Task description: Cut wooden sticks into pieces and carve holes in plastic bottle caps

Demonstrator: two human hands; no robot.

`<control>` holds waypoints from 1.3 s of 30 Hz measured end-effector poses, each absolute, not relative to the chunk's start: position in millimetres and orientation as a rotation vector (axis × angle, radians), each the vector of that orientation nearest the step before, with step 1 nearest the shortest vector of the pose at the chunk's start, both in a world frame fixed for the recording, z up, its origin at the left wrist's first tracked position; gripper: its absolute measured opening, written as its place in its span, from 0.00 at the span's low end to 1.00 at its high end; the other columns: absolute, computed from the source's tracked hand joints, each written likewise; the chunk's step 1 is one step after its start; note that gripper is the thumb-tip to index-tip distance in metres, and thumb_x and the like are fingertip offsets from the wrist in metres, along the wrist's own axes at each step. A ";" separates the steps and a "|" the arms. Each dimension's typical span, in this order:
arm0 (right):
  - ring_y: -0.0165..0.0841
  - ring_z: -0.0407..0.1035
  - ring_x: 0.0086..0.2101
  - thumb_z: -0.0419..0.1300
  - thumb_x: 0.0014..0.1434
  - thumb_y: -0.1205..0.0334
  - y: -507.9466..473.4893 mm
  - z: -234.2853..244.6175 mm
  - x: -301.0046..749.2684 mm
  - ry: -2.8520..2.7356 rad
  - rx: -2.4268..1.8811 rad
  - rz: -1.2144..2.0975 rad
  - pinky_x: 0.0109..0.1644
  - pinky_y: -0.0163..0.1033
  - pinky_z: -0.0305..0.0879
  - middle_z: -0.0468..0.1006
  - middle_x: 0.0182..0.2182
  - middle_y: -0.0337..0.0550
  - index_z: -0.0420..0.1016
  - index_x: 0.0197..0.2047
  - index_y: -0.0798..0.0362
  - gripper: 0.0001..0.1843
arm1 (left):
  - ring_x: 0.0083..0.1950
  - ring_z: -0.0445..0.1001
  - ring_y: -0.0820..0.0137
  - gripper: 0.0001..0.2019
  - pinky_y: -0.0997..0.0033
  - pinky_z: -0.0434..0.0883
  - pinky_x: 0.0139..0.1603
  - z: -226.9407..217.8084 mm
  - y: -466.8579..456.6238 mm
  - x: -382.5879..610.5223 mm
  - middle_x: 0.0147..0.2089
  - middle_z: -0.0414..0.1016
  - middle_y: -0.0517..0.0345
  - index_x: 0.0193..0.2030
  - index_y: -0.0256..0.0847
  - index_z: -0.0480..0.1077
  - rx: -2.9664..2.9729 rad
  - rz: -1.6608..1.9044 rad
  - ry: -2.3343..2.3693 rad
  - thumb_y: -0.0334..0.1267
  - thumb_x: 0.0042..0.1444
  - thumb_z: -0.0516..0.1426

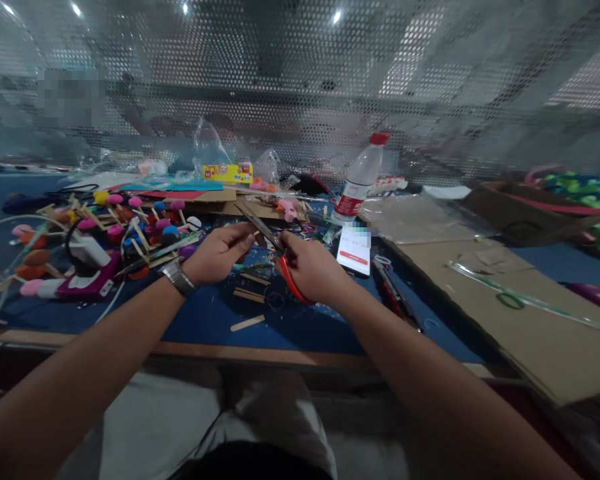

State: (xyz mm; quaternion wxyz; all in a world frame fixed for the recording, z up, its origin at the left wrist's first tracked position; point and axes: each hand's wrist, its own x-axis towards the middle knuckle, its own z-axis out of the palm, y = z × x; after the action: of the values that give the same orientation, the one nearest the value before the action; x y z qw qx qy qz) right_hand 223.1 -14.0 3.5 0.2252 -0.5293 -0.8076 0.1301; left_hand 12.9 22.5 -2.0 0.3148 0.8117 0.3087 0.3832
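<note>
My right hand [313,267] is closed round a pair of scissors [294,283] with red handles. Their metal blades point up and to the left, close by the fingertips of my left hand [220,253]. That left hand wears a metal-banded watch [177,277], and its thumb and fingers are pinched together. Whatever it grips is mostly hidden and too small to name. Below the hands, several flat wooden craft sticks [247,323] lie on the blue tabletop [300,330], among small scraps.
At left is a cluster of sticks with coloured pompoms [115,230] beside a purple-and-white plug block [87,280] with cables. A red-capped bottle [355,187], a lit phone [354,250] and a utility knife [396,293] stand or lie right of centre. Cardboard [460,300] covers the right side.
</note>
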 end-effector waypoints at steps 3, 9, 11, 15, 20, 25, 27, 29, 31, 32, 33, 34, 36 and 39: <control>0.37 0.66 0.25 0.58 0.59 0.62 -14.3 2.2 221.4 -2.181 -1.411 0.445 0.30 0.37 0.52 0.77 0.28 0.45 0.70 0.50 0.54 0.16 | 0.25 0.64 0.72 0.25 0.73 0.64 0.28 -0.6 22.2 14.1 0.25 0.69 0.59 0.44 0.35 0.75 2.179 1.016 0.850 0.57 0.66 0.51; 0.33 0.62 0.26 0.58 0.60 0.56 -11.5 -4.4 217.9 -2.052 -1.241 0.592 0.31 0.36 0.54 0.71 0.25 0.37 0.68 0.41 0.51 0.09 | 0.39 0.76 0.65 0.18 0.70 0.71 0.42 -2.4 22.3 14.8 0.38 0.80 0.51 0.42 0.35 0.75 2.384 0.954 0.888 0.47 0.67 0.51; 0.31 0.62 0.26 0.57 0.61 0.55 -9.6 -7.8 216.3 -2.013 -1.167 0.647 0.32 0.35 0.55 0.70 0.27 0.35 0.67 0.40 0.50 0.08 | 0.39 0.77 0.65 0.16 0.70 0.72 0.42 -3.5 22.4 14.9 0.38 0.81 0.52 0.43 0.35 0.76 2.424 0.912 0.882 0.44 0.65 0.52; 0.30 0.59 0.25 0.59 0.59 0.55 -7.2 -13.6 214.2 -1.947 -1.098 0.723 0.31 0.35 0.53 0.66 0.25 0.32 0.64 0.37 0.49 0.09 | 0.41 0.79 0.65 0.14 0.70 0.73 0.44 -5.5 22.6 14.4 0.41 0.83 0.52 0.44 0.36 0.78 2.492 0.841 0.860 0.39 0.64 0.52; 0.30 0.58 0.25 0.61 0.57 0.55 -5.2 -19.0 212.8 -1.887 -1.036 0.836 0.31 0.35 0.54 0.64 0.25 0.32 0.63 0.34 0.49 0.10 | 0.43 0.81 0.63 0.14 0.69 0.74 0.45 -8.5 22.9 13.3 0.43 0.84 0.53 0.47 0.38 0.79 2.552 0.780 0.853 0.36 0.63 0.53; 0.30 0.58 0.26 0.62 0.55 0.52 -2.9 -21.5 211.4 -1.793 -0.980 0.944 0.31 0.36 0.55 0.63 0.25 0.32 0.62 0.32 0.48 0.13 | 0.43 0.80 0.64 0.15 0.68 0.74 0.46 -6.1 22.7 11.6 0.45 0.83 0.50 0.49 0.38 0.78 2.620 0.711 0.889 0.39 0.63 0.53; 0.30 0.57 0.25 0.62 0.56 0.50 -2.0 -21.5 211.3 -1.738 -0.976 0.964 0.30 0.37 0.55 0.61 0.25 0.32 0.61 0.32 0.48 0.15 | 0.44 0.79 0.63 0.15 0.66 0.73 0.48 -3.0 22.7 9.5 0.46 0.81 0.47 0.51 0.36 0.76 2.691 0.617 0.941 0.40 0.61 0.55; 0.30 0.56 0.24 0.60 0.57 0.49 -0.7 -21.7 211.6 -1.690 -0.978 0.977 0.29 0.37 0.55 0.59 0.24 0.32 0.59 0.33 0.47 0.15 | 0.48 0.77 0.61 0.14 0.64 0.72 0.52 -0.1 22.8 7.1 0.47 0.80 0.46 0.48 0.34 0.76 2.748 0.518 0.955 0.39 0.59 0.57; 0.30 0.55 0.23 0.58 0.58 0.48 0.7 -22.2 212.2 -1.668 -0.982 0.989 0.28 0.37 0.54 0.57 0.23 0.31 0.57 0.34 0.46 0.15 | 0.50 0.76 0.61 0.09 0.65 0.70 0.55 1.7 22.8 5.1 0.45 0.80 0.48 0.42 0.35 0.78 2.765 0.440 0.911 0.36 0.56 0.60; 0.30 0.54 0.23 0.58 0.59 0.48 1.3 -22.4 212.7 -1.669 -0.985 0.994 0.27 0.37 0.54 0.56 0.22 0.31 0.57 0.34 0.46 0.15 | 0.49 0.76 0.62 0.07 0.67 0.70 0.55 2.1 22.8 4.5 0.43 0.80 0.50 0.39 0.37 0.78 2.769 0.397 0.887 0.34 0.55 0.60; 0.29 0.54 0.22 0.57 0.59 0.49 1.8 -22.4 213.2 -1.680 -0.989 1.000 0.27 0.37 0.54 0.56 0.22 0.31 0.57 0.34 0.46 0.14 | 0.48 0.76 0.64 0.06 0.69 0.70 0.54 2.0 22.9 4.0 0.41 0.80 0.52 0.37 0.38 0.78 2.771 0.356 0.868 0.33 0.55 0.60; 0.29 0.54 0.22 0.57 0.58 0.49 1.9 -22.3 213.9 -1.702 -0.993 1.006 0.27 0.37 0.54 0.57 0.22 0.31 0.57 0.34 0.46 0.14 | 0.46 0.77 0.65 0.05 0.70 0.70 0.53 1.7 23.1 3.7 0.40 0.79 0.54 0.36 0.39 0.78 2.773 0.324 0.856 0.33 0.55 0.60; 0.28 0.55 0.22 0.58 0.57 0.52 0.9 -21.1 215.2 -1.777 -0.996 1.016 0.28 0.36 0.55 0.59 0.22 0.31 0.60 0.33 0.47 0.12 | 0.44 0.76 0.66 0.06 0.71 0.70 0.51 0.5 24.1 3.1 0.39 0.79 0.54 0.36 0.39 0.78 2.775 0.288 0.856 0.34 0.56 0.60; 0.29 0.58 0.24 0.61 0.53 0.55 -3.8 -17.6 216.4 -1.941 -0.981 1.011 0.30 0.36 0.56 0.64 0.24 0.32 0.64 0.33 0.49 0.10 | 0.43 0.76 0.65 0.07 0.70 0.70 0.49 -1.5 27.6 1.4 0.40 0.79 0.53 0.37 0.39 0.78 2.774 0.284 0.908 0.35 0.56 0.59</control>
State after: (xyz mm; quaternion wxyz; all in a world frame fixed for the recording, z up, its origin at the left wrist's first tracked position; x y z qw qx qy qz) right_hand 216.4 -3.8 -17.6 0.3631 -0.3812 -0.7541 0.3927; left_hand 1.4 27.6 -1.5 0.1044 0.9408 0.3078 0.0962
